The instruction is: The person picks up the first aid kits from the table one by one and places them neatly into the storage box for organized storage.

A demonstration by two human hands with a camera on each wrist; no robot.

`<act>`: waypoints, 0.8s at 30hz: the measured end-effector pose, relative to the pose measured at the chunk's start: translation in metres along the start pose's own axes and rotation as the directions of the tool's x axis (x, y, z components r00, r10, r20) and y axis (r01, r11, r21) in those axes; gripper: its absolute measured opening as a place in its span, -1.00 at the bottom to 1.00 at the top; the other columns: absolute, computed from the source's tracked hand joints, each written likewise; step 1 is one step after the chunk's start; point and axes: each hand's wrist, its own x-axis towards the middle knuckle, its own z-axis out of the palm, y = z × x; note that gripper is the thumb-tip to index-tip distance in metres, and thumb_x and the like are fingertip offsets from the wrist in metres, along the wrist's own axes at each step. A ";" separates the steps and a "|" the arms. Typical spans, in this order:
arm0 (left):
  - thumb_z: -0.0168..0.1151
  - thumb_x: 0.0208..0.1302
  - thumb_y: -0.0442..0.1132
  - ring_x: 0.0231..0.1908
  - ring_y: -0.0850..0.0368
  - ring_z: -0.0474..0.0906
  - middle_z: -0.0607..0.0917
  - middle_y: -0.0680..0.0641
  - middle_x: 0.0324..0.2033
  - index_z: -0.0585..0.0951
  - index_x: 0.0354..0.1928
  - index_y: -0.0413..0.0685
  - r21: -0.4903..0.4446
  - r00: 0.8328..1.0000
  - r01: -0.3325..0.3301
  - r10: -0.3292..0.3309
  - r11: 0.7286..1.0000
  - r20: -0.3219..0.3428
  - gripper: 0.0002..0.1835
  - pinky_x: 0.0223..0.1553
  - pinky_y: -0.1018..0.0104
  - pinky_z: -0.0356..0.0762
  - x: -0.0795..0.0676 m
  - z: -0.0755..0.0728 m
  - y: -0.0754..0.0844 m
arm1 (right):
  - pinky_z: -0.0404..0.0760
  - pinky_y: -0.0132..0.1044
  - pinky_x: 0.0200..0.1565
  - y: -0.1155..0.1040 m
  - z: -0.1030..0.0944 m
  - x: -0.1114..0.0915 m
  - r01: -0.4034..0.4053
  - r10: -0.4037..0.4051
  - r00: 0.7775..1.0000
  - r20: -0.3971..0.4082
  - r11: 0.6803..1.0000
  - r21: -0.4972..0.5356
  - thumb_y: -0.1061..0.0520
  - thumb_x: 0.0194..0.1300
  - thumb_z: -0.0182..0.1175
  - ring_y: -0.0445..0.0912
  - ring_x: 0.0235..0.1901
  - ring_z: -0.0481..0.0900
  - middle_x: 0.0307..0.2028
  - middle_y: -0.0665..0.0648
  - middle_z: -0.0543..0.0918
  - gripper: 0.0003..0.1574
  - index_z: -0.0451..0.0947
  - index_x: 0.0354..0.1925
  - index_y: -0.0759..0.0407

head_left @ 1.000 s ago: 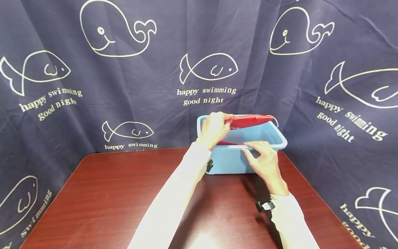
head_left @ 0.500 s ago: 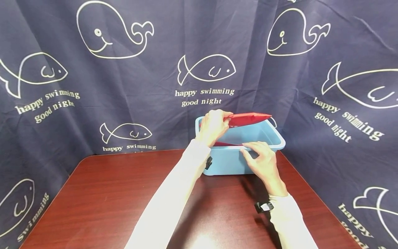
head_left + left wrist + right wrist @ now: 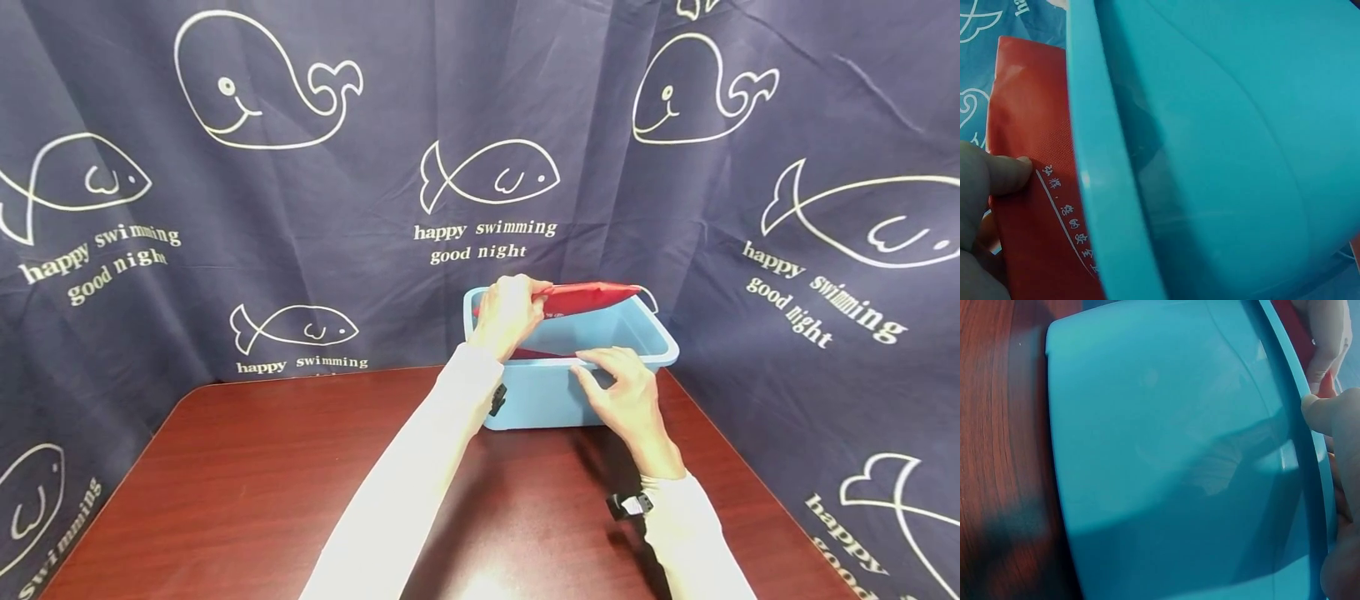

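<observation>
In the head view my left hand (image 3: 510, 312) is at the far left part of a light blue plastic bin (image 3: 558, 396). It pinches a red pouch (image 3: 588, 298) that slants across the bin's opening. White Chinese characters and a thin white line mark the red pouch (image 3: 1035, 125) in the left wrist view, where the thumb lies flat on it. My right hand (image 3: 626, 392) grips the near rim, its thumb (image 3: 1319, 412) on the outer side and the other fingers over the edge. More red material (image 3: 536, 354) shows just inside the near rim.
The bin stands on a reddish-brown wooden table (image 3: 300, 467), toward its far right. A dark blue curtain (image 3: 390, 100) with white fish and whale drawings surrounds the table's back and sides. A thin white handle (image 3: 649, 298) shows at the bin's back right.
The red pouch has risen slightly against the bin's far rim, still pinched by my left hand. My right hand stays at the near rim. The head view has shifted a little.
</observation>
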 end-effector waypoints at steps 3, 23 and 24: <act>0.28 0.36 -0.19 -0.28 0.19 0.75 0.84 0.16 -0.19 0.80 0.06 0.38 -0.006 1.000 0.011 -0.011 1.000 0.012 -0.67 -0.34 0.25 0.62 -0.001 0.002 -0.002 | 0.45 -0.44 0.10 -0.001 0.000 0.000 0.000 0.000 1.000 0.001 1.000 -0.001 0.23 0.05 0.56 0.04 -0.16 0.69 -0.21 0.08 0.83 -0.65 0.83 -0.12 0.15; 0.28 0.30 -0.25 -0.30 0.16 0.72 0.84 0.13 -0.22 0.79 0.07 0.40 -0.013 0.997 0.074 -0.074 0.997 0.010 -0.61 -0.34 0.22 0.61 -0.001 0.018 -0.011 | 0.45 -0.44 0.10 -0.001 -0.001 -0.001 0.009 -0.008 1.000 0.004 1.000 -0.022 0.24 0.04 0.56 0.06 -0.16 0.70 -0.20 0.07 0.83 -0.65 0.82 -0.12 0.16; 0.28 0.31 -0.25 -0.30 0.16 0.72 0.84 0.13 -0.22 0.79 0.07 0.40 -0.011 0.997 0.075 -0.075 0.997 0.009 -0.61 -0.33 0.22 0.61 -0.001 0.019 -0.011 | 0.46 -0.44 0.10 -0.001 -0.001 -0.001 0.009 -0.009 1.000 0.004 1.000 -0.024 0.24 0.04 0.56 0.05 -0.16 0.70 -0.20 0.07 0.83 -0.65 0.82 -0.12 0.16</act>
